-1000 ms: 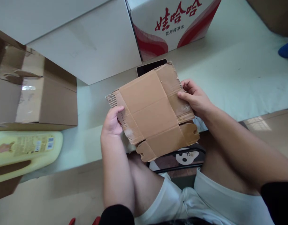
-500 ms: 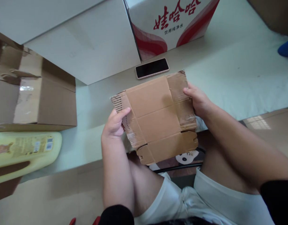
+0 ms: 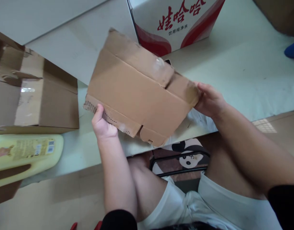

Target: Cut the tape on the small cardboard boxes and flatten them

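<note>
A flattened brown cardboard box is held up at a tilt above the table's front edge, with creases, flaps and bits of clear tape on its surface. My left hand grips its lower left edge, thumb on top near the torn corrugated strip. At the right corner my right hand pinches the cardboard, thumb on the near face and the other fingers mostly hidden. Behind the cardboard only a corner of a phone shows.
A white and red carton and a large white box stand at the back. To the left are an open cardboard box and a yellow bottle. A blue object lies far right on the pale-green-covered table.
The cardboard has turned clockwise and been raised, and its flaps sit differently, showing a wider panel. It now covers most of the phone. My left hand has moved left.
</note>
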### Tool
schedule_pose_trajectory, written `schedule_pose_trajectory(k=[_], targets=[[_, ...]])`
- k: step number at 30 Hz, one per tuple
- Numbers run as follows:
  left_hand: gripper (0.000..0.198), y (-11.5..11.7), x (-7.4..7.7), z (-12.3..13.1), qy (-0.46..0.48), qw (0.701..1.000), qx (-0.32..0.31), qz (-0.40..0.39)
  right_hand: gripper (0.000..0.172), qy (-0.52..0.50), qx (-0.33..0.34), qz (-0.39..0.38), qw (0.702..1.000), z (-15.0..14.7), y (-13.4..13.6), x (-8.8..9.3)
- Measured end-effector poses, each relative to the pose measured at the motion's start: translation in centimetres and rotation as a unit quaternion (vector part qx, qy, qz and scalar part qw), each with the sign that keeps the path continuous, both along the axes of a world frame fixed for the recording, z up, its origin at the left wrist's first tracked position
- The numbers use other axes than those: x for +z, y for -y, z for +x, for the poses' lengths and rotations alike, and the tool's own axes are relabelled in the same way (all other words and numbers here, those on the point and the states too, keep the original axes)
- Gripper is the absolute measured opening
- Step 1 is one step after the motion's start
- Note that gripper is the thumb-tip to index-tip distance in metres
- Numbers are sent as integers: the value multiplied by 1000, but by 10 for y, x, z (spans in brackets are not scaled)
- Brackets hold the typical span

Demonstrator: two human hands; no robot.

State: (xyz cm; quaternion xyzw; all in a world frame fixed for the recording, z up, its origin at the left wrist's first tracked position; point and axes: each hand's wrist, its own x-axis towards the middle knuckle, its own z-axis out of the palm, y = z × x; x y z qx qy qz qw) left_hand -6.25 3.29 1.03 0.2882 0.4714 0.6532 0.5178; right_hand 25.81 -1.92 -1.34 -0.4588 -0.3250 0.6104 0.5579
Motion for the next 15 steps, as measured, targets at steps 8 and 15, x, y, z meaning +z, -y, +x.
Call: schedule_pose_trajectory(k=[8,15], targets=[[17,-8,-5,14,77,991,53,-94,48,72,185,-9,980,-26,17,-18],[20,3,9,12,144,984,-55,-90,47,12,-20,-79,997,-22,47,5]])
